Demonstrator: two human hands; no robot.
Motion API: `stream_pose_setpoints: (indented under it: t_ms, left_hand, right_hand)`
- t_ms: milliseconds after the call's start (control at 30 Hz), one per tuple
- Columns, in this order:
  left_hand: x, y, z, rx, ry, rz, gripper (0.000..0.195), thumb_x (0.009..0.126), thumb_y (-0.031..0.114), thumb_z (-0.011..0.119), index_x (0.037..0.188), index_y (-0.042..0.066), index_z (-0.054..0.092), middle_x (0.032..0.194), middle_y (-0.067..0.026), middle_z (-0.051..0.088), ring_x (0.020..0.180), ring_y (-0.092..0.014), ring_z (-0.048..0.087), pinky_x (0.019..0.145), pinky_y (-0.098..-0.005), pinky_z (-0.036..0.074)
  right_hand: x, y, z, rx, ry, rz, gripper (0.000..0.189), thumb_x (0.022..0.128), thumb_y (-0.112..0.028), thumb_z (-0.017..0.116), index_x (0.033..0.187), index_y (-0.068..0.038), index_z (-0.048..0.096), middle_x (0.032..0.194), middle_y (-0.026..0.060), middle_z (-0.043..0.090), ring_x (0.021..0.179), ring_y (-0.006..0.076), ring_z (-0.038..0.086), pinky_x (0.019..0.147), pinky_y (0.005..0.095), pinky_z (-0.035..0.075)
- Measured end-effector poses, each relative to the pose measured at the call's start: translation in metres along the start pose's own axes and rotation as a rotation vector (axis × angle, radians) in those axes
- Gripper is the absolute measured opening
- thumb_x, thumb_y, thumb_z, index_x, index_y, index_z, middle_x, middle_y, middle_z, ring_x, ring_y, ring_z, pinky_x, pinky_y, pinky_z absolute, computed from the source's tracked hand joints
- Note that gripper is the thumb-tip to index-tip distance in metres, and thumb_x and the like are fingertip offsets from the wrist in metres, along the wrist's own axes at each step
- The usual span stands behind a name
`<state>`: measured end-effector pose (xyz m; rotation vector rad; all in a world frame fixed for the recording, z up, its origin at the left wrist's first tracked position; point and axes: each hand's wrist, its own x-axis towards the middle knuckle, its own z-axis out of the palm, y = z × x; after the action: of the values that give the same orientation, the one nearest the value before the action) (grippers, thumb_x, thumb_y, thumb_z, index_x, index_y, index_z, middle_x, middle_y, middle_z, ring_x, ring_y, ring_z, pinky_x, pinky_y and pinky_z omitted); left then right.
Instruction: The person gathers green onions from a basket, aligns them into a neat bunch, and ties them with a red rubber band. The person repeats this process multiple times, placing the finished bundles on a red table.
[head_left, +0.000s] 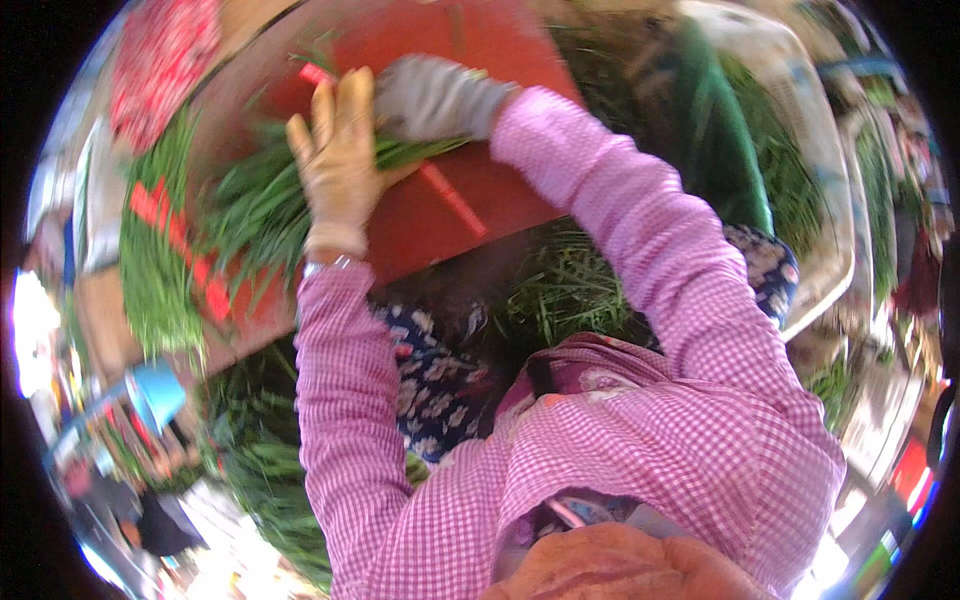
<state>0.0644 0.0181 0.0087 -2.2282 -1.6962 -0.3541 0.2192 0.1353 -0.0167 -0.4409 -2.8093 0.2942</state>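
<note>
A loose bunch of long green leaves (259, 199), possibly chives, lies across a red board (450, 225). My left hand (341, 169), in a yellowish glove, is laid over the bunch with its fingers straight and apart. Its thumb points right along the near side. Close beside it, my right hand (435, 97) in a grey glove is at the bunch's right part; blur and its own back hide its fingers. A red strip (454, 199) lies on the board below the bunch. Another red piece (315, 73) shows at my left fingertips.
At left, another bunch of green leaves (157, 255) lies beside red strips (180, 240). Leaf scraps (570, 289) lie below the board's near edge. A white crate (836, 247) with greens and green cloth (712, 127) stands at right. More long leaves (262, 457) lie lower left.
</note>
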Motion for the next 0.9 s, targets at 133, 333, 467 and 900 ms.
stream_pose_setpoints:
  t_ms: [133, 333, 467, 900]
  left_hand:
    - [0.015, -0.006, -0.006, -0.198, -0.241, -0.073, 0.123, 0.065, 0.043, 0.091, 0.162, 0.012, 0.022, 0.157, -0.0102, 0.046, 0.141, -0.029, 0.048, 0.115, -0.0609, 0.028]
    - [0.01, -0.017, -0.007, -0.308, -0.353, -0.127, 0.111, 0.065, 0.038, 0.09, 0.159, 0.019, 0.034, 0.151, -0.0145, 0.052, 0.14, -0.033, 0.047, 0.113, -0.0554, 0.031]
    - [0.0, -0.027, 0.001, -0.252, -0.311, -0.095, 0.11, 0.067, 0.039, 0.089, 0.16, 0.018, 0.032, 0.154, -0.0153, 0.047, 0.143, -0.037, 0.042, 0.114, -0.054, 0.03]
    - [-0.001, -0.049, -0.006, -0.258, -0.451, -0.014, 0.123, 0.067, 0.045, 0.089, 0.162, 0.009, 0.02, 0.166, -0.0162, 0.027, 0.15, -0.04, 0.029, 0.123, -0.0525, 0.023]
  right_hand:
    - [-0.001, -0.015, -0.002, 0.023, 0.149, 0.06, 0.035, 0.088, -0.036, 0.057, 0.088, -0.005, 0.071, 0.07, 0.0174, 0.07, 0.064, 0.039, 0.068, 0.057, 0.0537, 0.052]
    - [-0.062, -0.014, -0.048, -0.086, 0.203, 0.006, 0.03, 0.09, -0.033, 0.063, 0.101, -0.007, 0.068, 0.105, 0.0128, 0.071, 0.101, 0.0319, 0.068, 0.079, 0.0501, 0.054]
    - [-0.215, 0.049, -0.134, 0.062, 0.149, 0.124, 0.048, 0.101, -0.033, 0.055, 0.145, -0.013, 0.055, 0.144, 0.014, 0.059, 0.133, 0.0298, 0.055, 0.112, 0.0444, 0.044]
    - [-0.579, 0.144, -0.094, 0.126, 0.131, 1.483, 0.059, 0.099, -0.044, 0.063, 0.149, -0.017, 0.05, 0.145, 0.0157, 0.057, 0.133, 0.0325, 0.056, 0.116, 0.0426, 0.041]
